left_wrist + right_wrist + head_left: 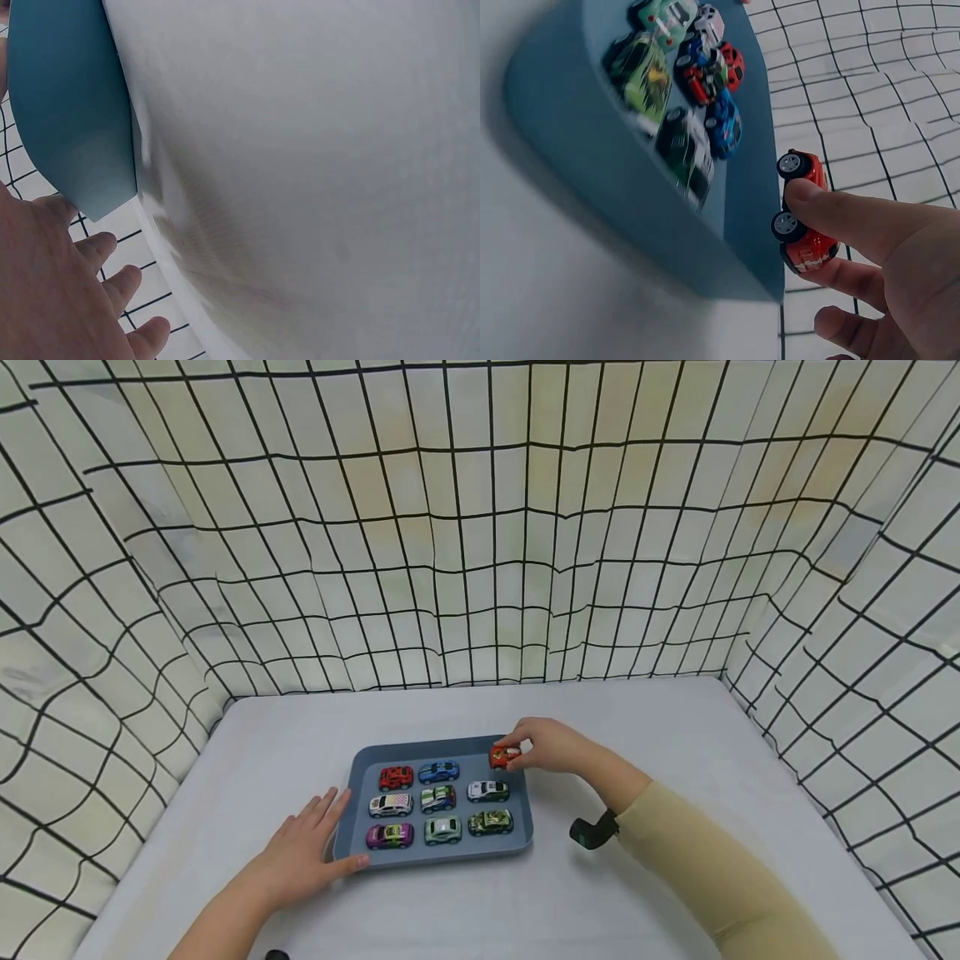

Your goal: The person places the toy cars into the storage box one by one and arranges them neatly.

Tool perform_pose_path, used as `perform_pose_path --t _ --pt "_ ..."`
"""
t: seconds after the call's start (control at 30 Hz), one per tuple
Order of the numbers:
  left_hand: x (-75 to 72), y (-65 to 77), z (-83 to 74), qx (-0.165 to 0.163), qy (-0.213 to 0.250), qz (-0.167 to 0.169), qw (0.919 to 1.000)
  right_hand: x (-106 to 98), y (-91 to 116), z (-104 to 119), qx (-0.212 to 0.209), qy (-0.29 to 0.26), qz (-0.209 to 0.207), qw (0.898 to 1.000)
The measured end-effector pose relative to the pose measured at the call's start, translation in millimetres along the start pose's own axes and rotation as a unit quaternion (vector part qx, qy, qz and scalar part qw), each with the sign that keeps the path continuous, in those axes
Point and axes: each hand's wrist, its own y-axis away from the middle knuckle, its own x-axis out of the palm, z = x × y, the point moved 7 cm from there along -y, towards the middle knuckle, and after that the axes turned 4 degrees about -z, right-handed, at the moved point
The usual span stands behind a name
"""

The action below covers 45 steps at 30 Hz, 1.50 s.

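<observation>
My right hand (555, 747) pinches a red toy car (501, 757) between thumb and fingers at the far right corner of a blue-grey tray (461, 749). In the right wrist view the red car's black wheels face the thumb. My left hand (300, 852) lies with its fingers spread against the tray's left edge, the thumb at the near left corner. Inside the tray stand several more toy cars in rows, among them a blue car (438, 772), a purple car (389, 836), a mint car (442, 830) and a camouflage-patterned car (491, 822).
The tray sits on a white-covered table (622, 718). Pale walls with a black grid (465, 535) surround the table at the back and sides. A black curved object (592, 832) sticks out by the right wrist.
</observation>
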Motion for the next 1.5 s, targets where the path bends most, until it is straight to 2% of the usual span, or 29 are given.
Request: perform_pose_path --t 0.23,0.5,0.77,0.97,1.23,1.5 --pt "0.0 0.8 0.7 0.004 -0.003 -0.006 1.0 11 -18 21 -0.002 0.025 0.003 1.0" --pt "-1.8 3.2 -0.4 0.003 -0.002 -0.009 1.0 21 -26 26 0.003 0.07 0.002 0.998" --pt "-2.3 4.5 -1.0 0.004 -0.003 -0.007 1.0 38 -29 27 -0.022 0.17 0.006 0.985" --pt "-1.8 5.1 -2.5 0.009 -0.003 -0.01 0.9999 43 -27 25 -0.022 0.212 -0.008 0.977" --pt "-2.0 4.5 -4.3 0.011 0.003 -0.014 0.9998 42 -26 25 -0.026 0.234 -0.018 0.972" --pt "-2.8 5.3 -4.7 0.014 -0.002 -0.018 0.9997 30 -20 26 -0.022 0.192 -0.029 0.981"
